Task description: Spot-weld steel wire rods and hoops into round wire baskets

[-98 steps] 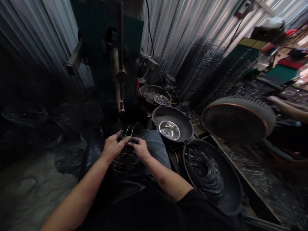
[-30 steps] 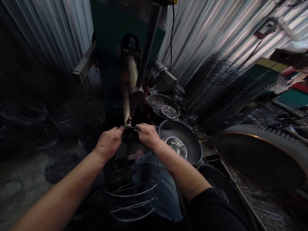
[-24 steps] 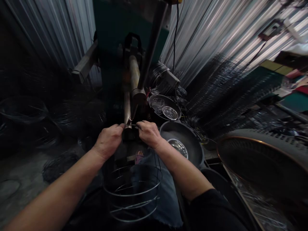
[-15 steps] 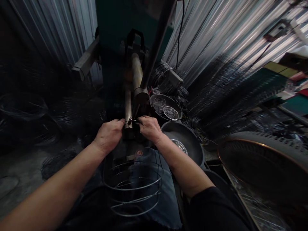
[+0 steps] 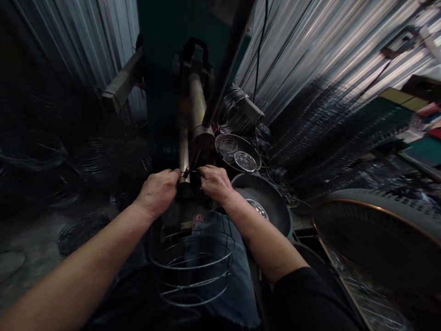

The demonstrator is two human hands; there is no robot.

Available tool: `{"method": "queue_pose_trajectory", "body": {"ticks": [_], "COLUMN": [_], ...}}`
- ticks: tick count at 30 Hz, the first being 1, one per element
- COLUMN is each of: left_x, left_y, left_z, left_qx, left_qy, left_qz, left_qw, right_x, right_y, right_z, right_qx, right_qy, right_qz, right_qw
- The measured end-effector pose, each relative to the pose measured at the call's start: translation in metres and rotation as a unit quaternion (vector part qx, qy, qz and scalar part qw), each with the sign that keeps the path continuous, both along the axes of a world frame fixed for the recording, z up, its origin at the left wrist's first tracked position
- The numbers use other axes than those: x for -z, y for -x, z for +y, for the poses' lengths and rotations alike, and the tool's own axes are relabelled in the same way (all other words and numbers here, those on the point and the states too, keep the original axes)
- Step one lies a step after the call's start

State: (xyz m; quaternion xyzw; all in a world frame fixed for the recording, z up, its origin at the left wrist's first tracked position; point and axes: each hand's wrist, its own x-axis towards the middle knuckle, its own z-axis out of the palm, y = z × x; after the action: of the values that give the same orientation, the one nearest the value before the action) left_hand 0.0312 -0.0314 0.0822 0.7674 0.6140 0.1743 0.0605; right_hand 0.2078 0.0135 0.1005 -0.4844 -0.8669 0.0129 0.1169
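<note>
Both my hands are up at the tips of a spot welder's two metal arms (image 5: 195,124), in front of its dark green body (image 5: 161,92). My left hand (image 5: 156,193) and my right hand (image 5: 215,184) pinch thin wires of a round wire cage (image 5: 191,266) between the arm tips. The cage has several hoops and hangs below my hands, over my denim-covered lap (image 5: 220,276). The exact contact point is small and partly hidden by my fingers.
A black pan holding a steel bowl (image 5: 258,202) and a round pan with wire parts (image 5: 237,154) stand right of my hands. A wire coil (image 5: 234,110) sits above them. A large copper-rimmed round grille (image 5: 375,234) lies at right. Dark wire hoops (image 5: 31,149) are stacked at left.
My hands and the cage have risen from my lap to the welder's arm tips. Over the last second the view has tilted slightly, and my grip has stayed on the wires.
</note>
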Motion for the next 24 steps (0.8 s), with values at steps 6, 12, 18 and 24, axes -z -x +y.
{"method": "queue_pose_trajectory", "body": {"ticks": [6,12,18,24], "left_x": [-0.0002,-0.0016,-0.0047,-0.0077], "left_y": [0.0006,0.0,-0.0015,-0.0027], "left_z": [0.0004,0.0009,-0.0002,-0.0011], "left_qx": [0.002,0.0,-0.005,-0.007], "left_qy": [-0.004,-0.005,0.003,0.009], "left_qz": [-0.001,0.01,0.019,0.026], "left_qw": [1.0,1.0,1.0,1.0], "right_x": [0.0004,-0.0033,-0.0046,-0.0029], "right_y": [0.0002,0.0013,0.0006,0.0007], "right_z": [-0.0001,-0.0012,-0.0006,0.0], "right_qx": [0.001,0.008,0.007,0.007], "right_qy": [-0.004,0.004,0.008,0.01], "right_qz": [-0.004,-0.017,-0.016,-0.019], "right_qw": [1.0,1.0,1.0,1.0]}}
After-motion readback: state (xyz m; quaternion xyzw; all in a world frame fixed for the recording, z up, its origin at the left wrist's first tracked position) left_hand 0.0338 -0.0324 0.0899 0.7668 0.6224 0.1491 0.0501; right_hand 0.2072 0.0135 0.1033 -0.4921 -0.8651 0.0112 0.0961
